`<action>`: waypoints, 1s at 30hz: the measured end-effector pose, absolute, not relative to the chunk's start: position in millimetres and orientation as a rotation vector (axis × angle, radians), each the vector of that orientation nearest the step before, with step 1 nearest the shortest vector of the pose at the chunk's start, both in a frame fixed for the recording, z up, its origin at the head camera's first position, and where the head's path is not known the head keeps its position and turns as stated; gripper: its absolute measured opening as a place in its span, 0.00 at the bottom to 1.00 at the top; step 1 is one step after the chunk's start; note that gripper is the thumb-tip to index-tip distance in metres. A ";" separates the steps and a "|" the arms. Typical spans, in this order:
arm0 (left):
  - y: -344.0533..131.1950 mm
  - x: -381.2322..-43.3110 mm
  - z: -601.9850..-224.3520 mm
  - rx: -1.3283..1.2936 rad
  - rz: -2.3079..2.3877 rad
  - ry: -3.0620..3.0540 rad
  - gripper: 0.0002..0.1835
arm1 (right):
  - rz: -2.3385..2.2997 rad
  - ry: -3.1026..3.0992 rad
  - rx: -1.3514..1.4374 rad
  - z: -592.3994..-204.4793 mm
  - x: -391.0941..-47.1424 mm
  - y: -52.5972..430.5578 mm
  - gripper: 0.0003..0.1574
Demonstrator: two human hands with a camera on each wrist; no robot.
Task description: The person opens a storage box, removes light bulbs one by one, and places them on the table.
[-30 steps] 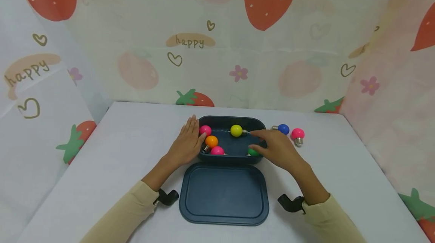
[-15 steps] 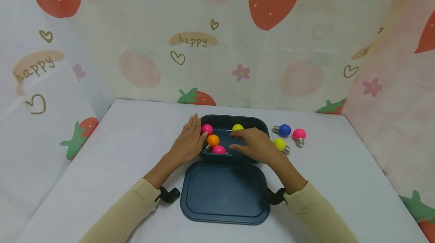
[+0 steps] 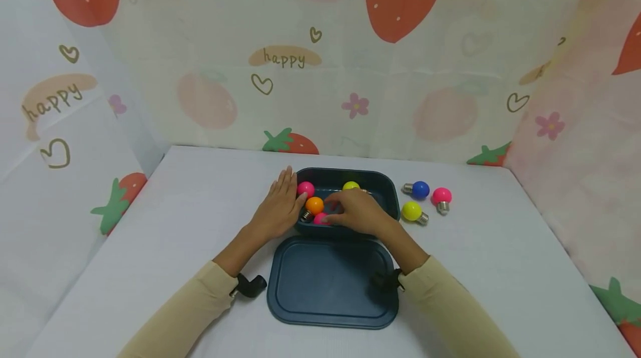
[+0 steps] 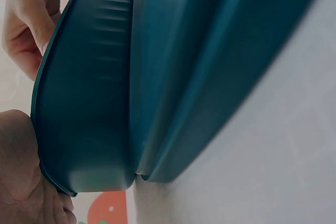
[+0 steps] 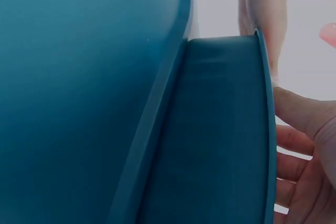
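Observation:
In the head view my left hand [image 3: 274, 207] rests with straight fingers along the left rim of a dark blue box [image 3: 390, 199]. My right hand [image 3: 363, 210] reaches over the front rim, thumb and fingers parted beside the front pink light bulb [image 3: 320, 218]. An orange bulb [image 3: 314, 205], a second pink bulb [image 3: 305, 189] and a yellow bulb [image 3: 351, 185] also lie inside, the yellow one partly covered by the right hand. From the right wrist view, the fingers [image 5: 294, 166] are loosely bent behind the box wall, which hides their tips.
A dark blue lid [image 3: 330, 285] lies flat in front of the box. To the right of it on the white table [image 3: 481, 258] are a blue bulb [image 3: 420, 190], a pink-red bulb [image 3: 442, 196] and a yellow bulb [image 3: 412, 211]. Strawberry-patterned cloth [image 3: 390, 85] surrounds the table.
My right hand has moved left across the box from its right end towards the front pink bulb. The yellow bulb on the table came into sight. My left hand stays at the rim.

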State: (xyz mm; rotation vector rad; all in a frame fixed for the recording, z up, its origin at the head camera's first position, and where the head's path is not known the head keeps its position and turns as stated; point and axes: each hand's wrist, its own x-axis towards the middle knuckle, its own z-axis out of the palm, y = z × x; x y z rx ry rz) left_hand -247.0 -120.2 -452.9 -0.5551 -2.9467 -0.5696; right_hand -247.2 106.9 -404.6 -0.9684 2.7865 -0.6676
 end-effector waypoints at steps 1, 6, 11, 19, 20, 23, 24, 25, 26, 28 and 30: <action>-120.3 -247.6 -454.0 -0.556 -0.568 -2.948 0.37 | -0.668 2.781 -0.968 -405.1 -247.8 105.6 0.29; -119.5 -248.2 -453.6 -0.555 -0.580 -2.952 0.37 | -0.682 2.754 -0.982 -410.0 -252.3 101.6 0.27; -118.6 -246.6 -450.4 -0.551 -0.585 -2.959 0.37 | -0.664 2.739 -0.954 -414.3 -256.7 99.0 0.25; -119.0 -246.7 -450.7 -0.551 -0.580 -2.964 0.37 | -0.625 2.721 -0.936 -415.5 -261.0 94.2 0.20; -118.9 -246.7 -450.5 -0.551 -0.585 -2.960 0.37 | -0.625 2.716 -0.933 -415.0 -261.3 93.8 0.20; -119.0 -246.5 -450.2 -0.551 -0.593 -2.950 0.37 | -0.631 2.701 -0.935 -414.7 -262.4 93.2 0.18; -119.1 -246.6 -450.2 -0.550 -0.594 -2.952 0.37 | -0.630 2.697 -0.938 -415.0 -262.9 93.1 0.18; -119.2 -246.6 -450.2 -0.549 -0.592 -2.956 0.37 | -0.630 2.692 -0.943 -415.5 -263.4 93.2 0.18; -119.2 -246.6 -450.2 -0.548 -0.590 -2.960 0.37 | -0.630 2.687 -0.948 -416.3 -263.9 93.5 0.18; -119.3 -246.5 -450.2 -0.547 -0.583 -2.970 0.37 | -0.630 2.679 -0.960 -417.7 -264.6 94.5 0.18; -119.2 -246.3 -450.0 -0.547 -0.585 -2.976 0.37 | -0.641 2.675 -0.971 -418.8 -265.0 96.3 0.18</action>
